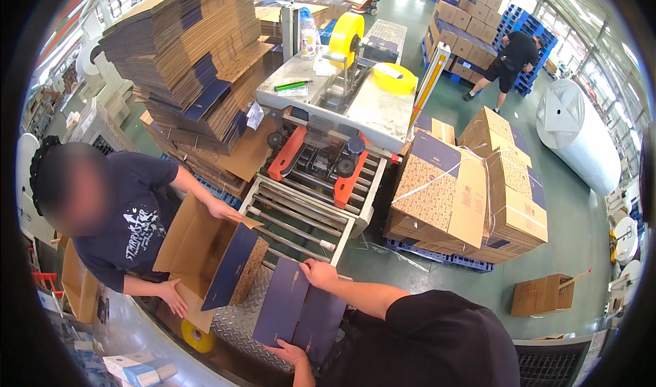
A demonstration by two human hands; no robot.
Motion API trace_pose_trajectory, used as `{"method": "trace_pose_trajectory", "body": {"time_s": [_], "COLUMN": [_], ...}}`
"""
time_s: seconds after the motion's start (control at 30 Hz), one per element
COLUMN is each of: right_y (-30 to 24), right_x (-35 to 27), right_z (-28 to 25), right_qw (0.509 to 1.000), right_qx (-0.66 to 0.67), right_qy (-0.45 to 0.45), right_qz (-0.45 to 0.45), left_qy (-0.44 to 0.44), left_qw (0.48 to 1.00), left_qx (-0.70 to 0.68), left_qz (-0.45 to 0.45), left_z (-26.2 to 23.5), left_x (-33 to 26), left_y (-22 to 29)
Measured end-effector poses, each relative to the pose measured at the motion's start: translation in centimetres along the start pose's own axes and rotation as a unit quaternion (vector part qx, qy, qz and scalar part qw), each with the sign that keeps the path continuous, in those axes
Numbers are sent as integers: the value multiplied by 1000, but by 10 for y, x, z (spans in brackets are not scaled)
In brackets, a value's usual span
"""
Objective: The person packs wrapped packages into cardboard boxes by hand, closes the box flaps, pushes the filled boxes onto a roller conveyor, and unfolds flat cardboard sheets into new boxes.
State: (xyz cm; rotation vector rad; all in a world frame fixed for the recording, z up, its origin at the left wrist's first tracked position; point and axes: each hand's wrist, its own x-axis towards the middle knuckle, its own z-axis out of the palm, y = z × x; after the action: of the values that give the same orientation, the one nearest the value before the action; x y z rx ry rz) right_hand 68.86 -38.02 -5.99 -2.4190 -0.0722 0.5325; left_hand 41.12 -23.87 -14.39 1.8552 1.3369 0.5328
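A dark blue cardboard box (279,303) sits in front of me on the metal tread plate, its top flaps folded in to a seam along the middle. My right hand (319,275) grips its far edge, fingers curled over the corner. At the near edge, my left hand (290,355) presses against the box's side, its fingers partly hidden. Left of my box, a co-worker holds an open brown-and-blue carton (195,250) between both hands, tilted so that its inside shows.
Beyond the tread plate runs a roller conveyor (301,212) into a carton-taping machine (328,107) with yellow tape rolls. Tall stacks of flattened cartons (184,52) stand at the far left. Loaded cartons (471,189) on a blue pallet stand right. Another person works far back right.
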Motion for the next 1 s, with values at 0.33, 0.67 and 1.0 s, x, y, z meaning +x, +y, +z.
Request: {"method": "trace_pose_trajectory", "body": {"time_s": [0.33,0.67,1.0], "right_y": [4,3,2], "right_x": [2,5,17], "right_z": [2,4,9], "right_qw": [1000,999,997], "right_qx": [-8,-28,-27], "right_qy": [17,44,69], "right_qz": [5,0,-27], "left_qy": [-12,6,-1], "left_qw": [1000,1000,997], "left_qx": [16,-14,-21], "left_qz": [7,19,-77], "left_z": [-5,3,4], "left_x": [-2,-3,-7], "left_y": [13,3,20]}}
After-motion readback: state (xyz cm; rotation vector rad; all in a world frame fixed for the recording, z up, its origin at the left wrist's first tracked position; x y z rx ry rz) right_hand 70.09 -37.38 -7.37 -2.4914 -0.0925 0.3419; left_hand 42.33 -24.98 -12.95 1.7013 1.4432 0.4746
